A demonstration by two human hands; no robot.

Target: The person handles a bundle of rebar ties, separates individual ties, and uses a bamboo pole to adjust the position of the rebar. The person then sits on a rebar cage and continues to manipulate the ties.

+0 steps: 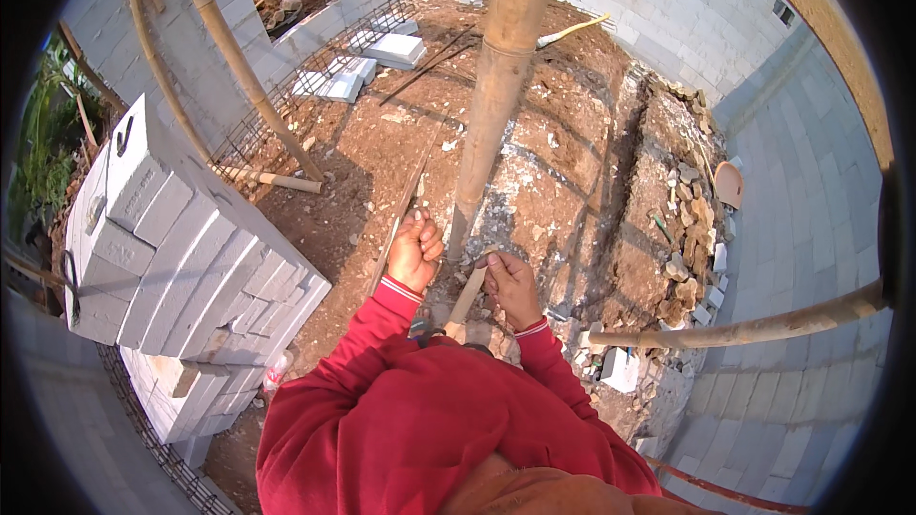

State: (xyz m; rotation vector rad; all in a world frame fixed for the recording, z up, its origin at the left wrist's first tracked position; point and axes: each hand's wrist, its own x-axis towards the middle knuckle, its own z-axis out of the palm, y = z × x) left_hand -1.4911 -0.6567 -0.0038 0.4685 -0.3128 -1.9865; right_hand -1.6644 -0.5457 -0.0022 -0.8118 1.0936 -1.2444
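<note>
Both forearms, in red sleeves, reach forward over the rough ground. My left hand (416,250) is closed, with its fingers curled in; whatever lies inside the fist, if anything, is too small or hidden to name. A long thin stick (400,219) runs past that hand on its left side. To the right, my right hand (512,288) pinches the upper end of a short, flat, tan wooden strip (465,298) between thumb and fingers. The foot of a thick bamboo pole (487,114) comes down between and just beyond the two hands.
Stacked pale blocks (200,248) rise at my left. More white blocks (394,50) lie by a steel rebar mesh (315,72) farther off. A horizontal bamboo pole (763,332) crosses at the right, near a trench (620,153) and rubble (679,267). Block walls (801,172) enclose the ground.
</note>
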